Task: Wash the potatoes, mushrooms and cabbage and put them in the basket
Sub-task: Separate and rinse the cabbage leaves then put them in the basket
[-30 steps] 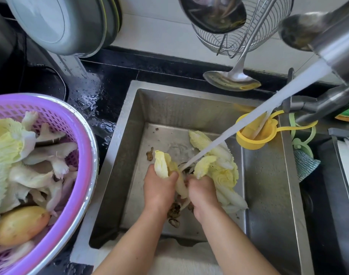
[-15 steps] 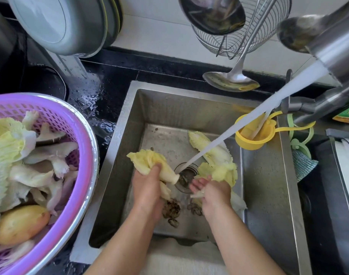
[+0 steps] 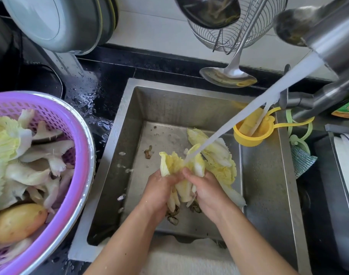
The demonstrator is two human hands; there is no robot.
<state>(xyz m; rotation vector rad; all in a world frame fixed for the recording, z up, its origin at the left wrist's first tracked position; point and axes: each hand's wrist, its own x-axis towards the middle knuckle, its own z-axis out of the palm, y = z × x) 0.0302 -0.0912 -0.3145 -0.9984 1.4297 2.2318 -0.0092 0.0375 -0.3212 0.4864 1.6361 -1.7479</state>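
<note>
- Cabbage leaves (image 3: 181, 171): pale yellow w/ white ribs, wet, held in a bunch over the middle of the sink (image 3: 268, 195); frilly tips point to 12 o'clock, white stalk ends to 6 o'clock.
- Left hand (image 3: 159, 187): fingers wrapped round the left side of the bunch, grasping it.
- Right hand (image 3: 205, 187): grasping the same bunch from the right side, thumb on top of the leaves.
- Water stream (image 3: 249, 112): comes from the tap (image 3: 336, 36) at 2 o'clock and lands on the leaves just above the hands.
- More cabbage (image 3: 219, 155): lies on the sink floor at 2 o'clock from the hands, yellow frill and long white ribs, touching the held bunch.
- Brown scraps (image 3: 173, 215): on the sink floor under the wrists; one more bit at 10 o'clock from the hands.
- Basket (image 3: 78, 139): purple, at 9 o'clock on the wet black counter, inside a metal bowl. It holds cabbage, pale mushrooms (image 3: 40, 153) and a yellow potato (image 3: 19, 221) at its 6 o'clock side.
- Yellow cup (image 3: 251, 132): hangs at the sink's right edge.
</note>
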